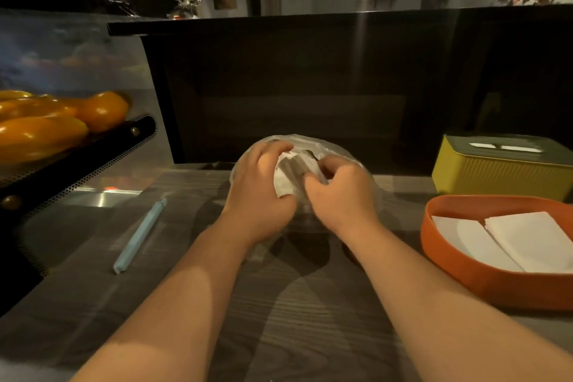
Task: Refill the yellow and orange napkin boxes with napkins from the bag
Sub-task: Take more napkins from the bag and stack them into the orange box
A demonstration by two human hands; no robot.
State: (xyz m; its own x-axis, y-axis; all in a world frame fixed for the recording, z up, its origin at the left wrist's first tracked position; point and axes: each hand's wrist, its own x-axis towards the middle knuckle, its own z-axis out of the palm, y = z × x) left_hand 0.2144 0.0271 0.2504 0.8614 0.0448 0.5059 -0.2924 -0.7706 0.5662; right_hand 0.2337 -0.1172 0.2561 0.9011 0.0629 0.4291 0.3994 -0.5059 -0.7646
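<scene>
1. A counter [279, 319] is being worked at; a blue clip [139, 236] is lying left.
2. Near right, the orange box [465, 276] is being filled, seemingly only partly.
3. Mid-counter, the bag [341, 152] is being gripped by the left hand [260, 186], its napkins [286, 177] pinched by the right hand [338, 192].
4. Beyond, the yellow box [496, 170] is being left closed, before a dark panel [310, 87].

A grey wood-grain desk [279, 319] carries a clear plastic bag [331, 149] near its middle, with white napkins [288, 178] showing inside. Left of the bag and a little nearer lies a pale blue stick [139, 236], set at a slant. Right of the bag sits an open orange box [449, 270], and behind that, against the dark back panel, a lidded yellow box [496, 174].
</scene>
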